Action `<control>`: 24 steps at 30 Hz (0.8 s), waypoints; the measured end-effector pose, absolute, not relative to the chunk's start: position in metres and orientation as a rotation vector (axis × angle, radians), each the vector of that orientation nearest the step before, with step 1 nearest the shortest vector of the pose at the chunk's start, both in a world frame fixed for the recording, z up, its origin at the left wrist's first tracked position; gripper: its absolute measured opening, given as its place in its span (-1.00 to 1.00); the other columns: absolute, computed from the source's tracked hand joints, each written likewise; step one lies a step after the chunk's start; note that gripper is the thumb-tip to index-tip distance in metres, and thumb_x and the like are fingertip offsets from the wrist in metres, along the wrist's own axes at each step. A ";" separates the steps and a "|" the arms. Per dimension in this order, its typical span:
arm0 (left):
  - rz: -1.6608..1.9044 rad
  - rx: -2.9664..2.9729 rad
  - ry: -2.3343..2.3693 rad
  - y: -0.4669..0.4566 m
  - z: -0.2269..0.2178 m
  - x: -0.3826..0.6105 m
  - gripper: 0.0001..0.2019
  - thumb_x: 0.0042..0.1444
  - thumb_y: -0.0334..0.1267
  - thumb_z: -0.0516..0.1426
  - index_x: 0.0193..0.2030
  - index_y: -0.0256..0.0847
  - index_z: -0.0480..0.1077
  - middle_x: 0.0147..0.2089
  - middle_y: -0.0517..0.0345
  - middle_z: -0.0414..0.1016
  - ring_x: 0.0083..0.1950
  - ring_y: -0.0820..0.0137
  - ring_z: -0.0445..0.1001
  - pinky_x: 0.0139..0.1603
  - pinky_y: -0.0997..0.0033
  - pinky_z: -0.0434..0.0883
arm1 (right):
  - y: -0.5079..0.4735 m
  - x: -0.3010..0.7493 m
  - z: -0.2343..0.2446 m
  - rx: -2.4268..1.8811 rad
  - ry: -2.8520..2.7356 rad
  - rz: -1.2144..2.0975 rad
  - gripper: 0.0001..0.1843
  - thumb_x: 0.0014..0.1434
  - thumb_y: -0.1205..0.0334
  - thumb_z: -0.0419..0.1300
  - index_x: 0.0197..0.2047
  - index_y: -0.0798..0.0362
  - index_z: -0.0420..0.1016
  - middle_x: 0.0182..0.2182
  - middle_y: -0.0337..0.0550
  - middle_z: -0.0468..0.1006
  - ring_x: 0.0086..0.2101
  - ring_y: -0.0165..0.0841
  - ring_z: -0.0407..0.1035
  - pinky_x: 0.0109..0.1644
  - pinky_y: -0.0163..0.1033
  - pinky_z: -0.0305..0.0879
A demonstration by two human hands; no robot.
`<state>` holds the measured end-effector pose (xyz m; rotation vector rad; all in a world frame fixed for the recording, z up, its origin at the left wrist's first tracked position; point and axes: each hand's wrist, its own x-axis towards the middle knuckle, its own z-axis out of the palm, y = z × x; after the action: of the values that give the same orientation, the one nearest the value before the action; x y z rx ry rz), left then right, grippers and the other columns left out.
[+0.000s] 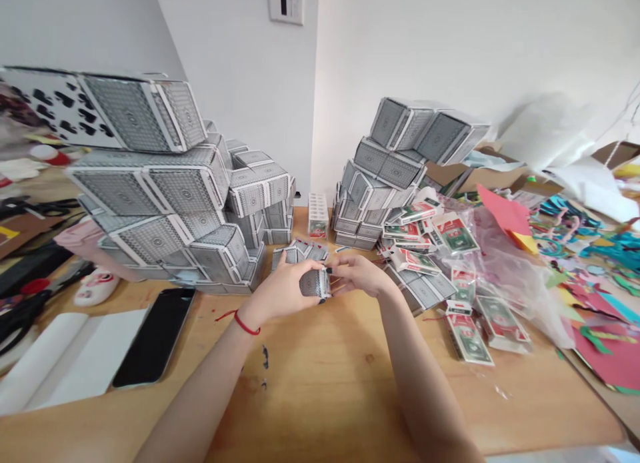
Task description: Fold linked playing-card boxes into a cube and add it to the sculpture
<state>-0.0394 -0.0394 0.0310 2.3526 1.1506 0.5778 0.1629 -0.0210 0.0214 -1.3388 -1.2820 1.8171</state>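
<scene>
On table [325, 396]: left card-box stack [185, 196], right card-box stack [387, 162]; row of card packs [318, 218] between them, toward wall [400, 43]. Phone [156, 336] before left stack, open notebook [97, 356] left of phone. Loose card packs [469, 340] along right stack's right side.

Prob. home craft rm: wood tbl [320, 390], colored paper [610, 364], scissors [36, 303].
</scene>
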 end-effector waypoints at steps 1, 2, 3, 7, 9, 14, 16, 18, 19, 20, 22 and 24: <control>0.579 2.357 1.149 -0.039 0.031 -0.039 -0.58 -0.10 -0.15 0.19 -0.04 -0.04 0.32 -0.01 0.25 0.49 0.02 0.14 0.41 0.30 -0.11 -0.11 | -0.021 0.162 0.021 -1.348 -1.283 1.806 -0.83 -0.07 0.24 0.26 -0.39 0.09 0.37 -0.47 -0.19 0.56 -0.50 -0.35 0.49 -0.41 -0.25 0.47; 0.581 2.362 1.147 -0.039 0.031 -0.039 -0.58 -0.10 -0.14 0.19 -0.04 -0.05 0.32 -0.01 0.24 0.49 0.03 0.13 0.41 0.30 -0.10 -0.10 | -0.021 0.162 0.021 -1.357 -1.287 1.795 -0.84 -0.07 0.25 0.26 -0.39 0.09 0.37 -0.48 -0.21 0.56 -0.51 -0.36 0.49 -0.41 -0.25 0.47; 0.583 2.366 1.145 -0.039 0.030 -0.039 -0.58 -0.10 -0.14 0.19 -0.04 -0.05 0.32 -0.01 0.24 0.49 0.03 0.13 0.41 0.31 -0.10 -0.11 | -0.021 0.161 0.021 -1.364 -1.292 1.782 -0.85 -0.07 0.25 0.25 -0.39 0.08 0.37 -0.49 -0.21 0.56 -0.51 -0.36 0.49 -0.41 -0.25 0.47; 0.583 2.365 1.136 -0.040 0.030 -0.038 -0.59 -0.08 -0.14 0.19 -0.03 -0.05 0.31 0.01 0.23 0.48 0.03 0.15 0.42 0.33 -0.11 -0.21 | -0.021 0.158 0.019 -1.393 -1.312 1.727 -0.89 -0.06 0.30 0.21 -0.39 0.07 0.37 -0.49 -0.23 0.55 -0.50 -0.36 0.49 -0.39 -0.22 0.48; 0.582 2.363 1.120 -0.041 0.030 -0.036 -0.59 -0.07 -0.15 0.18 -0.02 -0.06 0.30 0.03 0.22 0.47 0.04 0.16 0.42 0.34 -0.10 -0.22 | -0.021 0.157 0.019 -1.416 -1.328 1.694 -0.90 -0.05 0.34 0.17 -0.38 0.07 0.36 -0.48 -0.24 0.54 -0.50 -0.36 0.49 -0.38 -0.21 0.49; 0.575 2.371 1.079 -0.043 0.033 -0.033 -0.61 -0.05 -0.21 0.16 -0.02 -0.06 0.31 0.03 0.21 0.48 0.05 0.20 0.42 0.34 -0.04 -0.17 | -0.021 0.155 0.014 -1.455 -1.341 1.655 -0.88 -0.07 0.38 0.14 -0.39 0.06 0.32 -0.52 -0.28 0.52 -0.54 -0.37 0.48 -0.41 -0.21 0.48; 0.577 2.370 1.076 -0.044 0.033 -0.032 -0.60 -0.06 -0.23 0.16 -0.01 -0.06 0.30 0.04 0.21 0.47 0.06 0.20 0.43 0.34 -0.03 -0.15 | -0.020 0.154 0.012 -1.453 -1.343 1.662 -0.87 -0.08 0.38 0.15 -0.38 0.05 0.31 -0.54 -0.29 0.51 -0.55 -0.37 0.47 -0.42 -0.21 0.48; 0.581 2.369 1.081 -0.044 0.032 -0.032 -0.58 -0.06 -0.24 0.16 0.01 -0.06 0.29 0.05 0.20 0.47 0.06 0.20 0.42 0.34 -0.03 -0.14 | -0.019 0.154 0.012 -1.458 -1.352 1.661 -0.87 -0.07 0.38 0.16 -0.37 0.06 0.32 -0.53 -0.28 0.51 -0.55 -0.37 0.47 -0.42 -0.21 0.48; 0.582 2.368 1.086 -0.044 0.031 -0.032 -0.57 -0.06 -0.25 0.16 0.01 -0.06 0.29 0.05 0.20 0.46 0.07 0.20 0.42 0.34 -0.03 -0.15 | -0.019 0.155 0.012 -1.462 -1.360 1.663 -0.88 -0.06 0.37 0.15 -0.36 0.06 0.32 -0.51 -0.27 0.52 -0.54 -0.37 0.47 -0.42 -0.21 0.48; 0.581 2.366 1.091 -0.043 0.031 -0.032 -0.57 -0.06 -0.25 0.16 0.02 -0.06 0.29 0.06 0.20 0.46 0.07 0.20 0.42 0.35 -0.03 -0.17 | -0.019 0.155 0.013 -1.465 -1.369 1.670 -0.88 -0.04 0.36 0.15 -0.35 0.07 0.34 -0.48 -0.24 0.53 -0.53 -0.37 0.48 -0.41 -0.22 0.48; 0.581 2.360 1.100 -0.043 0.029 -0.032 -0.56 -0.06 -0.25 0.17 0.02 -0.05 0.29 0.08 0.20 0.45 0.08 0.21 0.41 0.35 -0.04 -0.22 | -0.020 0.156 0.016 -1.450 -1.380 1.699 -0.88 -0.02 0.32 0.16 -0.33 0.08 0.36 -0.43 -0.20 0.55 -0.49 -0.37 0.49 -0.39 -0.23 0.48; 0.585 2.353 1.108 -0.041 0.028 -0.032 -0.56 -0.06 -0.24 0.18 0.03 -0.05 0.29 0.08 0.20 0.44 0.07 0.22 0.42 0.35 -0.04 -0.24 | -0.021 0.159 0.019 -1.414 -1.377 1.734 -0.85 -0.02 0.29 0.20 -0.30 0.09 0.38 -0.40 -0.19 0.55 -0.44 -0.37 0.49 -0.36 -0.24 0.48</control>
<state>-0.0325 -0.0413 0.0284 2.3526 1.1081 0.5847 0.1590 -0.0214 0.0193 -1.4139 -1.3773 1.7343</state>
